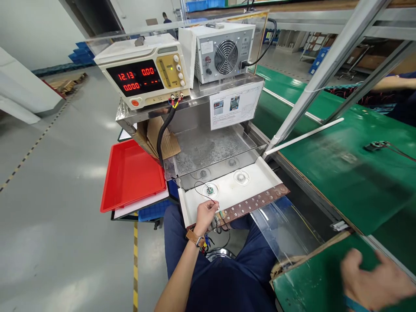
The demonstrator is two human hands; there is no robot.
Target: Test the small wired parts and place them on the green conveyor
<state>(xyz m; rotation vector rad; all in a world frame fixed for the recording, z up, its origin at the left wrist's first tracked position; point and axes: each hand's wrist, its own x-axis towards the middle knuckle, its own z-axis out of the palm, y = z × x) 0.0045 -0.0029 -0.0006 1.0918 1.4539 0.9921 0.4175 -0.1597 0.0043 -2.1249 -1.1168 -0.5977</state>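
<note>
My left hand (206,213), with a brown watch strap at the wrist, pinches the ends of thin wires (202,194) above the front edge of a white tray fixture (224,182). The wires run to a small round circuit board (209,190) lying in the left round recess. A second recess (242,177) is to its right. Along the fixture's front runs a brown strip (250,205) with metal contacts. My right hand (373,277), blurred, is over the green bench at the lower right, its fingers apart and nothing seen in them.
A power supply (143,71) with red digits and a fan-backed unit (224,54) sit on the metal shelf. At the left is a red tray (133,175). A wired part (377,146) lies on the green bench (341,173). Another person's arm (393,83) shows at the right.
</note>
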